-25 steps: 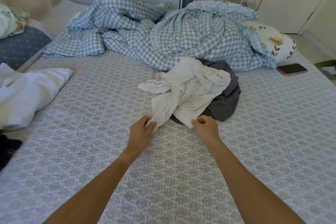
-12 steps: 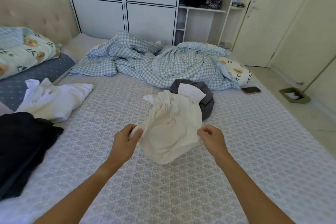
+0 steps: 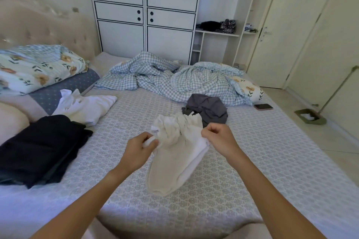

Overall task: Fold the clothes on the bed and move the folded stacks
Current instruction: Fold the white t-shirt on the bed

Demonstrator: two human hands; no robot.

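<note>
A cream-white garment hangs bunched above the patterned bed sheet, held up between both hands. My left hand pinches its left edge and my right hand pinches its right edge. Behind it a dark grey garment lies crumpled on the bed. A white garment lies at the left, and a black garment lies in front of it near the left edge.
A rumpled blue checked duvet covers the far part of the bed. Floral pillows sit at the left by the headboard. A phone lies at the right edge. White wardrobe stands behind; a dustpan is on the floor.
Both hands lifted the white garment off the grey one and drew it toward me. The view tilted up, showing the wardrobe and the black garment at the left.
</note>
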